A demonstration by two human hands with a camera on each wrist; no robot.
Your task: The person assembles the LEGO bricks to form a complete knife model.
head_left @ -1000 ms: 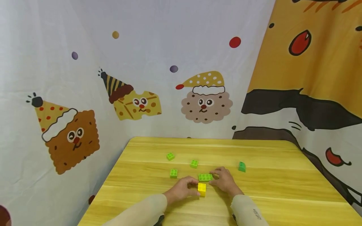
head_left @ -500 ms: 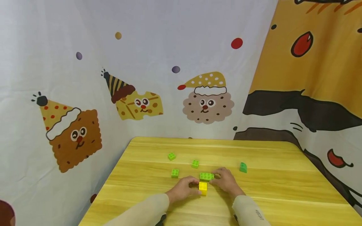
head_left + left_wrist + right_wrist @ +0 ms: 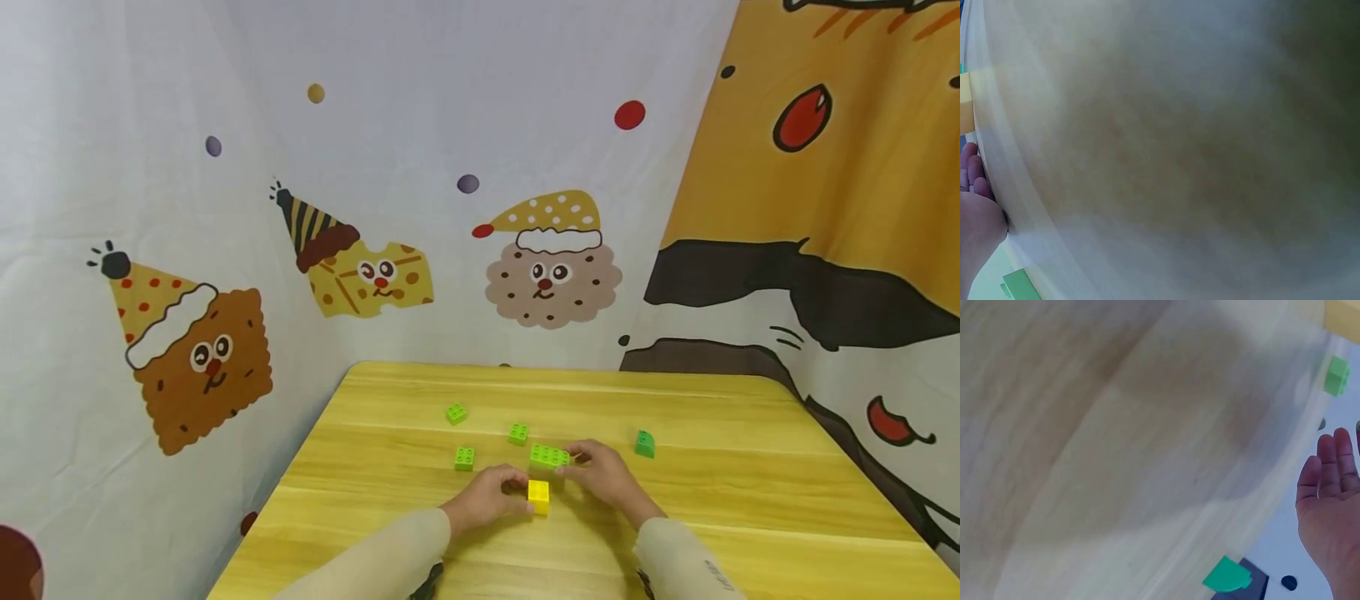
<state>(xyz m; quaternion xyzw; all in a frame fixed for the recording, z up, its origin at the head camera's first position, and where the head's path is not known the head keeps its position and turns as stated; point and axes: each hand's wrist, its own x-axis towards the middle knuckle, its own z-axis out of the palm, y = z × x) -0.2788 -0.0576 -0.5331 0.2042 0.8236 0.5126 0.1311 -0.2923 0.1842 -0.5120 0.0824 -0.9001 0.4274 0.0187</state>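
My left hand (image 3: 491, 500) pinches a yellow toy building block (image 3: 538, 497) at its left end, thumb in front and fingers behind. In the left wrist view this hand (image 3: 980, 209) shows only at the left edge, below the yellow block (image 3: 965, 105). Just behind that block, my right hand (image 3: 603, 475) grips the right end of a long light-green building brick (image 3: 550, 456) with two rows of studs. Whether the brick touches the table is hard to tell. The right wrist view shows part of the right hand (image 3: 1335, 512), its grip cut off at the edge.
Three small light-green bricks lie farther back and left: one brick (image 3: 465, 458), another (image 3: 518, 433) and a third (image 3: 456, 413). A darker green curved brick (image 3: 645, 443) is on the right. The wooden table (image 3: 720, 517) ends at a printed cloth (image 3: 420, 108).
The right hand and long green brick have shifted slightly away from me, opening a gap behind the yellow block. The left hand keeps its place at the yellow block.
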